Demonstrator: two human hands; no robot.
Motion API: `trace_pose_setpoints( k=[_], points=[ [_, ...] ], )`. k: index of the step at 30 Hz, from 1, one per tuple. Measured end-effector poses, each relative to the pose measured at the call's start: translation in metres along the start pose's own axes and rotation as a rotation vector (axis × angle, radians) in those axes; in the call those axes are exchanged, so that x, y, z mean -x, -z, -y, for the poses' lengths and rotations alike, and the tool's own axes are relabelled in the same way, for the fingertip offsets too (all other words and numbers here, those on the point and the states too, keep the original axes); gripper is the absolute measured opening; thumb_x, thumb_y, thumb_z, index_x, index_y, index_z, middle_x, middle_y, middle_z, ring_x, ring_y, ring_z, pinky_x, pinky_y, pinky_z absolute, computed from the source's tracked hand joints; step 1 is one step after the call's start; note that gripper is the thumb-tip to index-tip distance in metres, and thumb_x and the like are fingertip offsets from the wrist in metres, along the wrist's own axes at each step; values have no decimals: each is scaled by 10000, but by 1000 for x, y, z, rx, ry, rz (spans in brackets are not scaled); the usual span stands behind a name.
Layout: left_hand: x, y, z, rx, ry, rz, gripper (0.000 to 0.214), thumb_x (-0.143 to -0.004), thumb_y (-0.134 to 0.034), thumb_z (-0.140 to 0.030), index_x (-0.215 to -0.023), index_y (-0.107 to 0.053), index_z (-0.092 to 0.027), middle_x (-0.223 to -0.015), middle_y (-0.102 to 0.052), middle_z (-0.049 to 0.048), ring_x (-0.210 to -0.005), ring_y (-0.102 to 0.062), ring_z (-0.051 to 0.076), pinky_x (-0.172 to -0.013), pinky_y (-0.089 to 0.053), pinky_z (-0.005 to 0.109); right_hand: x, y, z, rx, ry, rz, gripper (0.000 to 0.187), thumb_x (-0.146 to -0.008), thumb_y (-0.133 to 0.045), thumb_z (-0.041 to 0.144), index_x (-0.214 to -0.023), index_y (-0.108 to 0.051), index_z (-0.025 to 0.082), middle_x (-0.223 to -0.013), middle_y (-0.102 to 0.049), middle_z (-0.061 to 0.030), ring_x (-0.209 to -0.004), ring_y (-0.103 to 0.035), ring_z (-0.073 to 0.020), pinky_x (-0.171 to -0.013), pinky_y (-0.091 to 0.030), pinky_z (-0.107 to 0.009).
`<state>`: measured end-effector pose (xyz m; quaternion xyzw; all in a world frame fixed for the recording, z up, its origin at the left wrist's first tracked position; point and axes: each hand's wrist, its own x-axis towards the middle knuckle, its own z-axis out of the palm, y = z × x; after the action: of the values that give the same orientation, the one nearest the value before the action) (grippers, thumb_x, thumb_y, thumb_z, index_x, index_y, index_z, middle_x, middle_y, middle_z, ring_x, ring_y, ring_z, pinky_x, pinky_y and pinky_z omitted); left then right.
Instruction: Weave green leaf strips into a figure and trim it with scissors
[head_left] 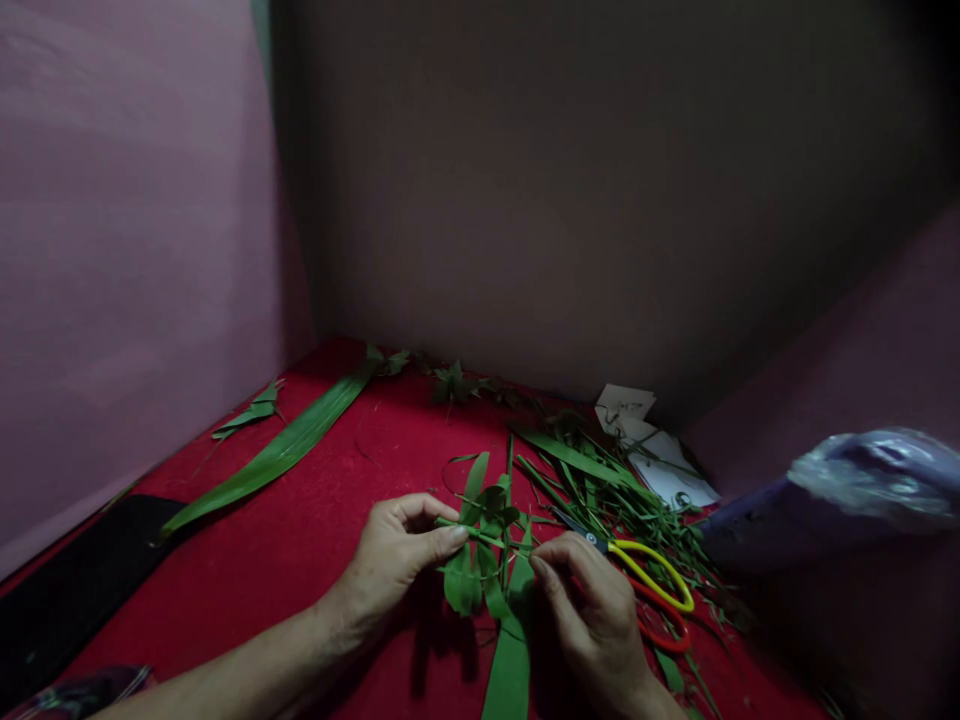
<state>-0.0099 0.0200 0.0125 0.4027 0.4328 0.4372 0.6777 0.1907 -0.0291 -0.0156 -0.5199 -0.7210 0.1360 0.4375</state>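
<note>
Thumb and fingers of my left hand (401, 550) pinch a green stem that is part of a small bundle of leaves (491, 510). Close by on the right, my right hand (592, 610) has thumb and forefinger pressed together at the bundle's edge, on what looks like a thin strand. A broad long leaf (511, 640) runs down below the bundle, between my hands. Just beyond my right hand lie scissors with one yellow and one red handle (660, 565), their blades partly hidden.
Cut stems and leaves (600, 480) are heaped at the right on the red cloth (330, 530). White papers (660, 460) lie behind them, near a purple object in clear plastic (870, 480). A long leaf (285, 445) and a black flat object (90, 580) are at left.
</note>
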Motion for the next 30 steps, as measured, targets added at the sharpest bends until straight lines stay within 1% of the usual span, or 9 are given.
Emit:
trace_pose_setpoints(
  k=[8, 17, 30],
  points=[
    [1, -1, -2, 5, 6, -1, 215, -521, -755, -264, -617, -614, -133, -499, -600, -8, -455, -510, 89, -470, -386, 202, -1, 1, 0, 15, -2, 2, 106, -810, -474, 167, -711, -499, 191, -645, -515, -19, -599, -482, -156, -574, -367, -279],
    [1, 0, 0, -4, -3, 2, 206, -541, -749, -259, -637, -616, -134, -502, -601, -9, -458, -502, 83, -469, -384, 198, -2, 0, 0, 20, 4, -4, 118, -809, -479, 164, -694, -495, 187, -638, -511, -16, -586, -480, -150, -565, -362, -272],
    [2, 0, 0, 27, 18, 21, 188, -561, -741, -250, -649, -623, -134, -541, -648, 18, -476, -560, 115, -497, -416, 228, -1, -1, -2, 8, -22, 4, 134, -821, -476, 176, -688, -488, 185, -637, -509, -13, -591, -477, -146, -572, -360, -269]
  ],
)
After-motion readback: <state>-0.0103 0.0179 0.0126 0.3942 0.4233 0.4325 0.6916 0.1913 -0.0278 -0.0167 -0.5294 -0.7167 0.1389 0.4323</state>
